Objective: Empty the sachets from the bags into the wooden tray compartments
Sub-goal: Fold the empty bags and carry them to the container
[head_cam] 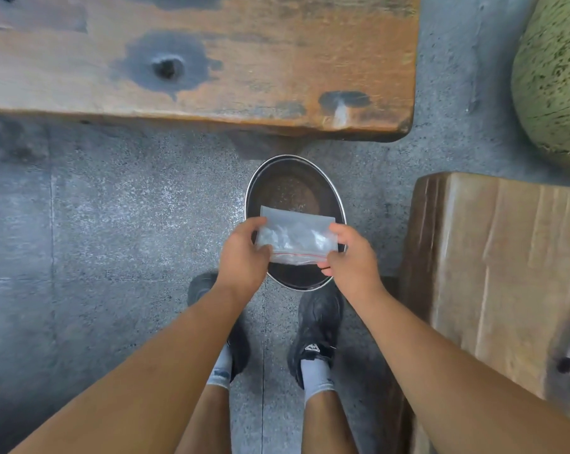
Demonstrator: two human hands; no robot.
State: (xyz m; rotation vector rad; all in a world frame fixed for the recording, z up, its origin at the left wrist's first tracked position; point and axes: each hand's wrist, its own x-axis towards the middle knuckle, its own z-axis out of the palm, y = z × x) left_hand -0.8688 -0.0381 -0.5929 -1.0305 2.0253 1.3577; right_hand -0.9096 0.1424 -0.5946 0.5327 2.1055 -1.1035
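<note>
Two black shoes [316, 326] are standing on the grey floor [113, 224], toes just behind a round metal bin [334, 204]. Above its near half, the left hand [242, 257] and right hand [354, 260] are pinching a clear zip bag [296, 235] by its ends, fingers closed on the plastic. Open floor is spreading toward 9 o'clock. A wooden block [493, 273] is crowding 3 o'clock; a table edge [211, 116] is running across at 12.
</note>
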